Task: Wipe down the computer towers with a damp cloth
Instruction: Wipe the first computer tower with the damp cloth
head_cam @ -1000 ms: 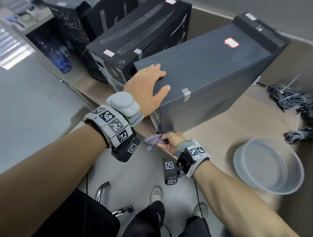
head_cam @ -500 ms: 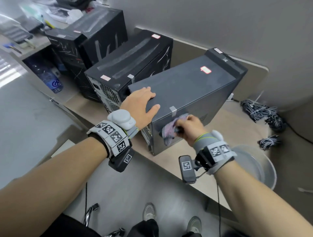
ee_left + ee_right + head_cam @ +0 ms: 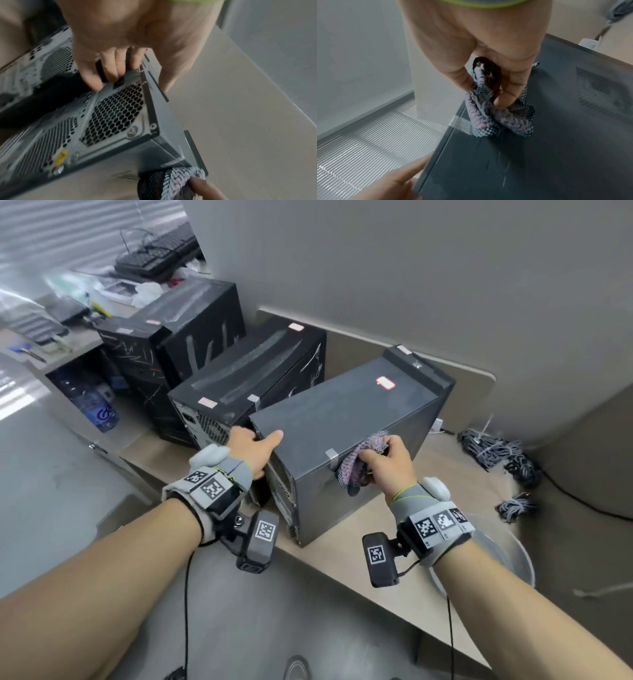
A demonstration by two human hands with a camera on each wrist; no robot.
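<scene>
Three computer towers stand in a row on the beige desk (image 3: pixel 346 546). My left hand (image 3: pixel 260 440) grips the rear top corner of the nearest grey tower (image 3: pixel 342 419). In the left wrist view its fingers (image 3: pixel 111 70) curl over the perforated rear panel (image 3: pixel 116 112), with the thumb on the top. My right hand (image 3: pixel 376 455) holds a bunched purple-and-black mesh cloth (image 3: pixel 356 465) against the tower's side panel, just below the top edge and beside a tape strip. The cloth (image 3: pixel 496 116) lies on the dark panel (image 3: pixel 556 142), pinched between thumb and fingers.
Two black towers (image 3: pixel 246 374) stand close on the left. A translucent basin (image 3: pixel 513 556) sits at the desk's right front, behind my right wrist. Cable bundles (image 3: pixel 493 446) lie at the back right. A water bottle (image 3: pixel 99 409) stands in a cubby, and a keyboard (image 3: pixel 161 254) lies far back.
My right hand rose from below the desk edge and slid the cloth rightwards along the side panel. My left hand shifted from flat on the top to gripping the rear corner.
</scene>
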